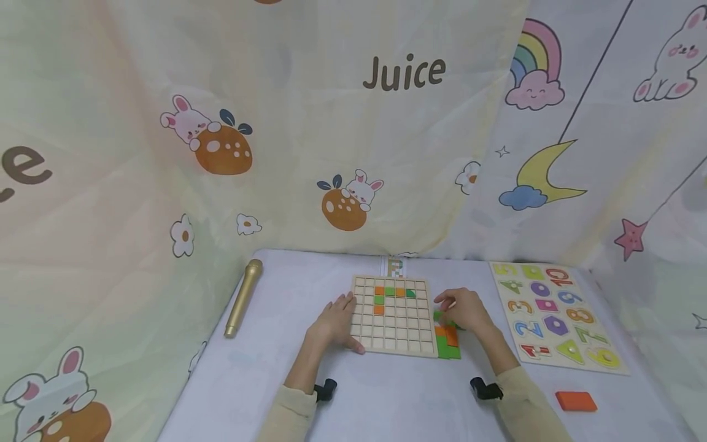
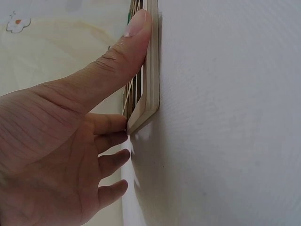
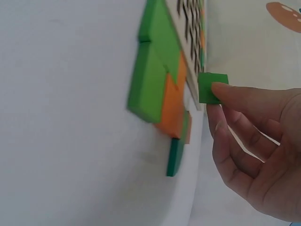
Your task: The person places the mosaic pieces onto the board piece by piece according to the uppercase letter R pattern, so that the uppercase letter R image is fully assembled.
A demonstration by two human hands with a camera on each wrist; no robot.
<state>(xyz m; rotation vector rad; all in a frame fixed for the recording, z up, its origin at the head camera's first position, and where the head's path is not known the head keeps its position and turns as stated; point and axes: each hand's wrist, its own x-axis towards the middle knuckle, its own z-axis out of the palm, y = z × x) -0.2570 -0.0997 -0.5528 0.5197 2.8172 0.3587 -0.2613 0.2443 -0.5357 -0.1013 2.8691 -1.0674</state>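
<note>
A square wooden grid board (image 1: 394,339) lies on the table. Orange and green tiles fill several cells in its upper part, among them a darker green piece (image 1: 411,293) at the right end of the row. My left hand (image 1: 331,322) steadies the board at its left side, with the thumb on the front frame and straight fingers along the edge. Between thumb and fingers my right hand (image 1: 468,309) pinches a small green square tile (image 3: 206,89), held up beside the board's right edge. Loose green tiles (image 3: 153,84) and orange tiles (image 3: 172,107) lie along that edge below it.
At the right lies a number and shape puzzle board (image 1: 558,319), with an orange block (image 1: 576,401) in front of it. A gold microphone (image 1: 243,299) rests at the far left. Printed curtains (image 1: 309,123) surround the white table.
</note>
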